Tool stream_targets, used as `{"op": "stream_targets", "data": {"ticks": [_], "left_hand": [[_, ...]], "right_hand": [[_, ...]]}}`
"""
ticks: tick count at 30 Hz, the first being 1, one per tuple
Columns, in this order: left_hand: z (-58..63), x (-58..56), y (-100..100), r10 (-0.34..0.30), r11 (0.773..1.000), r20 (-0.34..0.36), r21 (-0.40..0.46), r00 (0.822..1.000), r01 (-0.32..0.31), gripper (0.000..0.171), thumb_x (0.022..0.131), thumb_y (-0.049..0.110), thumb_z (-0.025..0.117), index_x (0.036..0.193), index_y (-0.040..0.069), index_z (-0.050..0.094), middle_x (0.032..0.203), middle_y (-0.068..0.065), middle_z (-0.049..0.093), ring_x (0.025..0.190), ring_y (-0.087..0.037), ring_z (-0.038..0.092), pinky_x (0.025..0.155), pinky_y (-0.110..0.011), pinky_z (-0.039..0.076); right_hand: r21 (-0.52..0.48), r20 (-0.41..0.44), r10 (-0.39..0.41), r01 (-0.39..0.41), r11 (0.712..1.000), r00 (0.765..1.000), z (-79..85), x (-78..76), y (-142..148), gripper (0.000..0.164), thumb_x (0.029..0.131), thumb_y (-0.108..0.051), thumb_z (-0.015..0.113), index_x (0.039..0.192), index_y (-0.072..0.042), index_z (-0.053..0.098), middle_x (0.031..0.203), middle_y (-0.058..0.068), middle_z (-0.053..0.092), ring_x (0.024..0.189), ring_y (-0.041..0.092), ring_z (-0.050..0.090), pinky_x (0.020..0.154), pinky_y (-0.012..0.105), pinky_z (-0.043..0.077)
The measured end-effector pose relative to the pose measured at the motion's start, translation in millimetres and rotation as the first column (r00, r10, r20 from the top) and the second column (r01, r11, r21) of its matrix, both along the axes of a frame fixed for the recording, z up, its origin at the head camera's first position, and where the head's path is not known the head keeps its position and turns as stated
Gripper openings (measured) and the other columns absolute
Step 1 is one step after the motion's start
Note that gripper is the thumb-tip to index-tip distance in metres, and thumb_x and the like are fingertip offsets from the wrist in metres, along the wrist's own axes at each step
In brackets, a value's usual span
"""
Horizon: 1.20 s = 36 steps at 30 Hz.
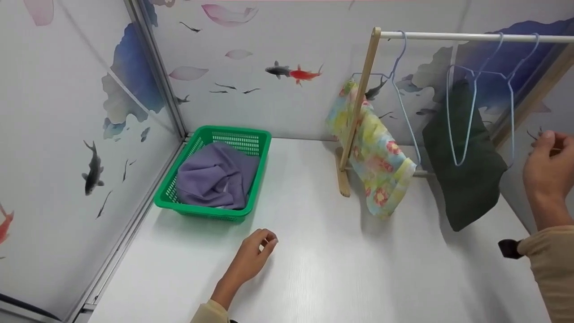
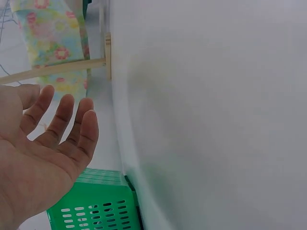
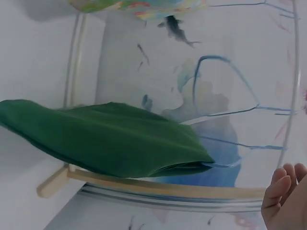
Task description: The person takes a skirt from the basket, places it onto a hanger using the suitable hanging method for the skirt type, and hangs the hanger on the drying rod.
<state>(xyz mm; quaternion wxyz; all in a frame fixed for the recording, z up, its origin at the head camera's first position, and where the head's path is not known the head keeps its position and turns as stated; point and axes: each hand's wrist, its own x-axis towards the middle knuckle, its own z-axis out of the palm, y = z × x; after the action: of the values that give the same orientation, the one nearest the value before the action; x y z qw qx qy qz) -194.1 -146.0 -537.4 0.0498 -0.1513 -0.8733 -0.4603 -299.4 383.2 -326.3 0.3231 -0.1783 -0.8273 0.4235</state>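
My left hand (image 1: 251, 255) hovers over the white table just in front of the green basket (image 1: 163, 202), fingers loosely curled around nothing. A purple cloth (image 1: 210, 179) lies bunched in the basket. At the far right, my right hand (image 1: 549, 175) is raised beside the clothes rack, its fingers loosely bent; the right wrist view shows nothing in them. Nearest to it is a dark green cloth (image 1: 466, 179), draped from a blue hanger (image 1: 511, 103). A floral yellow cloth (image 1: 381, 157) hangs from another blue hanger (image 1: 406, 121) at the rack's left end.
The rack has a white rail (image 1: 439, 37) and a wooden left post (image 1: 358, 103) with a foot (image 1: 343, 179) standing on the table (image 1: 309, 269). Another blue hanger (image 1: 471, 116) is on the rail. Walls painted with fish enclose the back and left.
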Motion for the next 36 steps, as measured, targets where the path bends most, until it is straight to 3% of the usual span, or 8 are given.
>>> {"op": "stream_targets", "data": {"ticks": [5,11,15,19,21,24,29,36], "left_hand": [[4.8,4.6,2.1,-0.009,1.000,0.009,0.008,1.000,0.009,0.017,0.096,0.029,0.047,0.099,0.017,0.058,0.091,0.010,0.054,0.084,-0.009,0.052,0.065,-0.027,0.045],[13.7,9.3,7.9,-0.023,1.000,0.014,0.019,1.000,0.023,0.016,0.096,0.031,0.047,0.099,0.019,0.058,0.091,0.010,0.054,0.084,-0.008,0.052,0.065,-0.026,0.045],[14.3,12.7,14.4,-0.031,0.999,0.021,0.017,0.999,0.030,0.016,0.096,0.032,0.047,0.098,0.020,0.058,0.091,0.010,0.054,0.084,-0.008,0.052,0.065,-0.026,0.045],[9.9,23.9,22.6,-0.054,0.999,0.091,0.002,0.994,0.054,0.014,0.096,0.032,0.048,0.097,0.023,0.057,0.090,0.012,0.053,0.083,-0.007,0.052,0.065,-0.025,0.045],[7.6,31.9,26.2,-0.082,0.996,0.139,-0.006,0.987,0.083,0.014,0.095,0.032,0.048,0.097,0.022,0.058,0.089,0.013,0.053,0.083,-0.006,0.052,0.065,-0.024,0.046],[6.3,42.7,29.6,-0.125,0.992,0.195,-0.010,0.973,0.129,0.016,0.095,0.033,0.050,0.096,0.020,0.059,0.088,0.014,0.053,0.082,-0.005,0.053,0.065,-0.024,0.045],[8.4,47.4,28.7,-0.136,0.990,0.184,-0.021,0.973,0.142,0.017,0.095,0.033,0.050,0.096,0.020,0.060,0.088,0.012,0.055,0.081,-0.004,0.053,0.066,-0.024,0.046],[13.8,45.4,11.8,-0.069,0.997,0.076,-0.025,0.995,0.071,0.015,0.095,0.037,0.047,0.098,0.026,0.058,0.091,0.011,0.057,0.082,-0.005,0.054,0.064,-0.025,0.046]], "right_hand": [[0.176,-0.225,0.122,-0.083,0.981,0.967,4.0,34.6,-32.4,0.031,0.099,-0.031,0.037,0.122,-0.019,0.052,0.091,-0.016,0.047,0.076,-0.002,0.048,0.076,0.018,0.039],[0.363,-0.300,0.420,-0.305,0.881,0.856,-11.8,84.3,-69.2,0.021,0.096,-0.011,0.046,0.103,0.003,0.061,0.080,-0.003,0.053,0.068,0.004,0.048,0.065,0.014,0.038],[0.393,-0.172,0.545,-0.450,0.802,0.821,-40.3,103.6,-87.5,0.017,0.094,-0.006,0.049,0.091,-0.002,0.065,0.071,0.000,0.056,0.063,0.006,0.049,0.057,0.013,0.038],[0.323,0.139,0.580,-0.591,0.739,0.802,-75.9,121.9,-103.3,0.020,0.096,-0.018,0.049,0.088,-0.013,0.066,0.067,-0.004,0.055,0.058,0.009,0.049,0.052,0.018,0.041],[0.242,0.335,0.578,-0.661,0.710,0.744,-91.8,130.5,-110.3,0.023,0.097,-0.028,0.047,0.091,-0.016,0.066,0.067,-0.005,0.054,0.058,0.010,0.049,0.052,0.021,0.042],[0.125,0.527,0.590,-0.742,0.659,0.612,-113.4,139.5,-118.5,0.029,0.095,-0.040,0.046,0.093,-0.018,0.065,0.066,-0.006,0.053,0.059,0.009,0.049,0.053,0.024,0.043],[0.049,0.588,0.643,-0.816,0.576,0.490,-141.2,145.9,-126.9,0.032,0.093,-0.049,0.044,0.089,-0.023,0.063,0.062,-0.009,0.051,0.056,0.006,0.047,0.052,0.023,0.042],[0.050,0.586,0.679,-0.857,0.514,0.441,-155.9,155.0,-127.4,0.032,0.094,-0.048,0.041,0.088,-0.025,0.063,0.061,-0.013,0.049,0.053,0.003,0.045,0.052,0.023,0.040]]}}
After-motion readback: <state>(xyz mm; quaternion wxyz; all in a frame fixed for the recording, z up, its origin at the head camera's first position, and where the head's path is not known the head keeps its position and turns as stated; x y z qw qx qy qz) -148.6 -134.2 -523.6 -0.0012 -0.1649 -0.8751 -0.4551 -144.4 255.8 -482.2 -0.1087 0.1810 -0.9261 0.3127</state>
